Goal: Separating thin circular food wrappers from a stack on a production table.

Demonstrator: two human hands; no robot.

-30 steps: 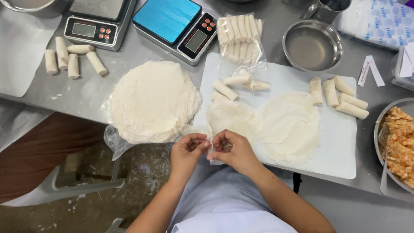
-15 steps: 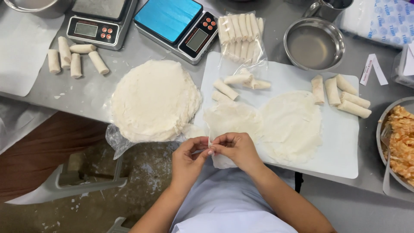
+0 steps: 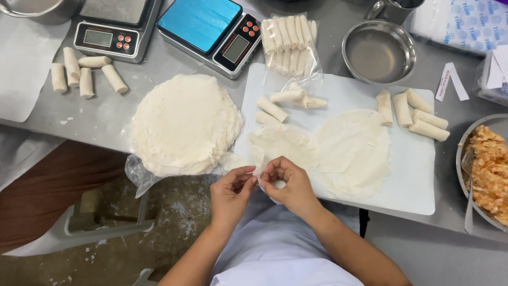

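Pinching a thin white wrapper sheet (image 3: 263, 168) between both sets of fingertips, the left hand (image 3: 231, 191) and the right hand (image 3: 288, 185) are closing on its near edge, just off the front of the white cutting board (image 3: 413, 180), beside the stack of wrappers (image 3: 182, 124). It is looking feather-light, limp and easily torn, so it is probably handling best by the very rim, with a light pinch and the two hands close together.
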